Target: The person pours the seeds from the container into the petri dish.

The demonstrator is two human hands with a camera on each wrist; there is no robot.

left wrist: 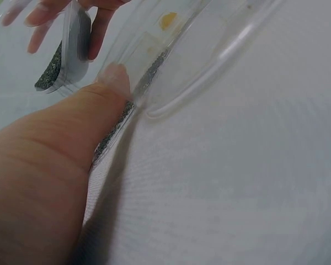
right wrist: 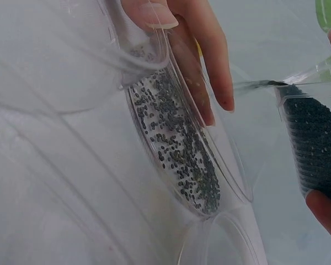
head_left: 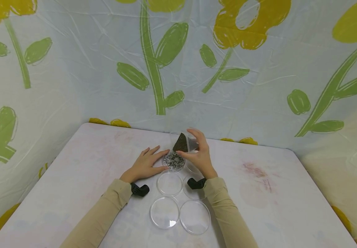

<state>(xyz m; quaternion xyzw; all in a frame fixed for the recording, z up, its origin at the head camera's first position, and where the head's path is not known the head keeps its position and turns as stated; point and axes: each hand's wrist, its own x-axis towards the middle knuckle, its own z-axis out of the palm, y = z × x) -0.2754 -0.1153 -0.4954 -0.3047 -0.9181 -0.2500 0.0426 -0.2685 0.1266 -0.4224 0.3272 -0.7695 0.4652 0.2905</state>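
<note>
My right hand (head_left: 201, 155) holds a clear plastic cup (head_left: 192, 143) of small dark seeds, thumb on one side and fingers on the other. The cup is tipped on its side above a round petri dish (head_left: 173, 169). Black seeds (right wrist: 171, 124) lie scattered across that dish, and a thin dark streak leaves the cup's lip in the right wrist view. On the table, my left hand (head_left: 145, 163) is spread, its straight thumb and forefinger touching the dish's rim. The left thumb (left wrist: 60, 138) shows close up in the left wrist view.
Several more transparent petri dishes stand nearer me: one dish (head_left: 170, 171) just below the seeded one, another (head_left: 165, 197) at front left, and a third (head_left: 195, 233) at front right. A flower-printed cloth (head_left: 104, 86) hangs behind the white table (head_left: 246, 213).
</note>
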